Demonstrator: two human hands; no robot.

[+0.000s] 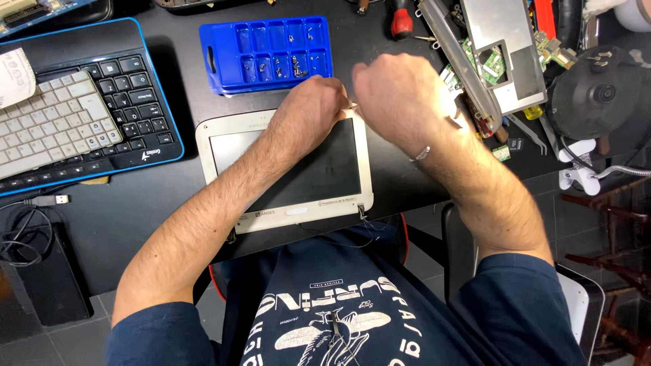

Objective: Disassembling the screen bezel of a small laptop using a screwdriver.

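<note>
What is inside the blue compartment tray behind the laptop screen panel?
The blue tray holds small dark screws or similar parts in several compartments; others look empty. Its near edge is partly covered by the left hand, so anything there cannot be seen.

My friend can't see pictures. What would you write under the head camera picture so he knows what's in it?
Seen from above, a person's left hand and right hand meet at the top corner of a white-framed laptop screen panel lying flat on a black table. Behind it sits a blue compartment tray with small parts, and a keyboard lies to the left.
</note>
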